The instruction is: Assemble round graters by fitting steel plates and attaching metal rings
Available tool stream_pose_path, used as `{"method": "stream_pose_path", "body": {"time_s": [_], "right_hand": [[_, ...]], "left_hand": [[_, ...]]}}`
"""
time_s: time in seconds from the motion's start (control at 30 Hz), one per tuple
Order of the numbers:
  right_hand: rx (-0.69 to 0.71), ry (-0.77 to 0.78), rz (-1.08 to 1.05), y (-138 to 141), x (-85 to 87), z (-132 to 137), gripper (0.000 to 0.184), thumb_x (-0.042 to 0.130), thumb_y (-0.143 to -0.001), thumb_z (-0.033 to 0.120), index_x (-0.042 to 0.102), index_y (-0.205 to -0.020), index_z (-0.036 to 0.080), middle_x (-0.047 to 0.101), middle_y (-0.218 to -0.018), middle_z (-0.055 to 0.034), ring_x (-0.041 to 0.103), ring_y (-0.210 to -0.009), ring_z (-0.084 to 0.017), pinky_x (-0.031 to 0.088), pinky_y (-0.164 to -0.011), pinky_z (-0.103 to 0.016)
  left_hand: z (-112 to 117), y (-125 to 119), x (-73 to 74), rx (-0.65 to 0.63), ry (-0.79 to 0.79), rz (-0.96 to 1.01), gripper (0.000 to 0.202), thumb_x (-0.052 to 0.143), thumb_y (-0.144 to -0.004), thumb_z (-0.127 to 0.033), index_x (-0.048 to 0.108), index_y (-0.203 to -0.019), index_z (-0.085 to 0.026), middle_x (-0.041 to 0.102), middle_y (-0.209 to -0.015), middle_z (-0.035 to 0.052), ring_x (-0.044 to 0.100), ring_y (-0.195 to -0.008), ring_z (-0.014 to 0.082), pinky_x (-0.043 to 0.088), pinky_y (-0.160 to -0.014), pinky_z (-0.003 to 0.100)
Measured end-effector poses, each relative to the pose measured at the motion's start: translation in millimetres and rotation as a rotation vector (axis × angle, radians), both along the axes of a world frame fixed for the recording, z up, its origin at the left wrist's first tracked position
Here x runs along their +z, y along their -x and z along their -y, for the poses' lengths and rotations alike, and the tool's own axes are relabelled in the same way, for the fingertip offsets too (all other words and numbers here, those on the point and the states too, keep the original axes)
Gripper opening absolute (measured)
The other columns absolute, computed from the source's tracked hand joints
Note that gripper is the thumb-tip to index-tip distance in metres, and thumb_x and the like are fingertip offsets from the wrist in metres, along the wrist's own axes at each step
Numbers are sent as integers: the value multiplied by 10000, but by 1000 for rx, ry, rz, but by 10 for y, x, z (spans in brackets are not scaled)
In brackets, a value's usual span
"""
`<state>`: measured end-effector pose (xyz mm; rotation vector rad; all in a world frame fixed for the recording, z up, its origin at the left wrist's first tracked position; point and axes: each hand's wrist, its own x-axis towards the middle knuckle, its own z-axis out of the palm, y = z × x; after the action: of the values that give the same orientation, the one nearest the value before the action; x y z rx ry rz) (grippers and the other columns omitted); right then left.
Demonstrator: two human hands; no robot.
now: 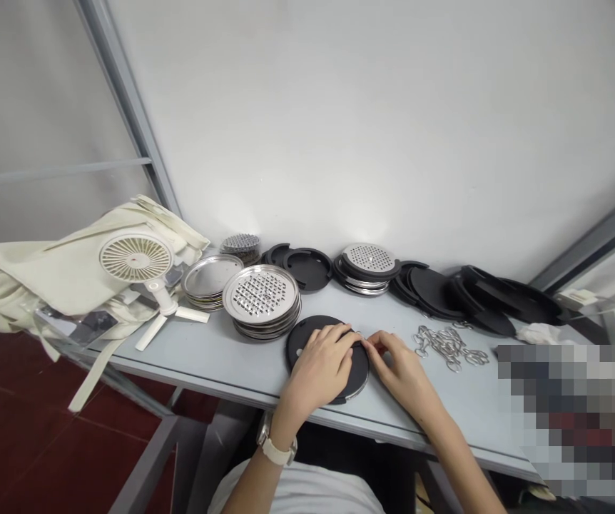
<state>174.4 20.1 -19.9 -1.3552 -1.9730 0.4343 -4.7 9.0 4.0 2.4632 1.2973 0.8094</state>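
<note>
Far left, a white desk fan [136,258] sits on a cream cloth bag [56,275], then a stack of perforated steel discs [261,300]. Now the left hand [318,365] lies open across a black round disc [301,348], flat on the grey table [195,357]; the right hand [402,375] is curled narrow at its rim, grip impossible to call. Further right, a tangle of metal rings [446,348]!

A disc [300,350] lies on the table [190,357], stacked graters [261,300] behind it, metal rings [446,348] to its right.
</note>
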Motion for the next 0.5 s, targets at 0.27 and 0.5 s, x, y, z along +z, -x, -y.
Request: {"method": "stream_pose_path", "body": {"time_s": [0.27, 0.5], "right_hand": [[-32, -43, 93, 7, -32, -7, 277, 370, -947, 339, 441, -705, 224, 529, -663, -14, 489, -662, -184, 395, -662, -325], [-24, -68, 133, 27, -34, -24, 302, 319, -962, 314, 391, -680, 234, 511, -618, -6, 473, -608, -178, 387, -621, -307]], "left_hand": [[-4, -8, -3, -7, 12, 7, 354, 365, -926, -161, 466, -1248, -265, 513, -1291, 31, 438, -1196, 192, 362, -1002, 392], [-7, -8, 12, -14, 23, 1, 365, 361, -929, -152, 459, -1257, -280, 521, -1269, 32, 448, -1178, 195, 375, -979, 387]]}}
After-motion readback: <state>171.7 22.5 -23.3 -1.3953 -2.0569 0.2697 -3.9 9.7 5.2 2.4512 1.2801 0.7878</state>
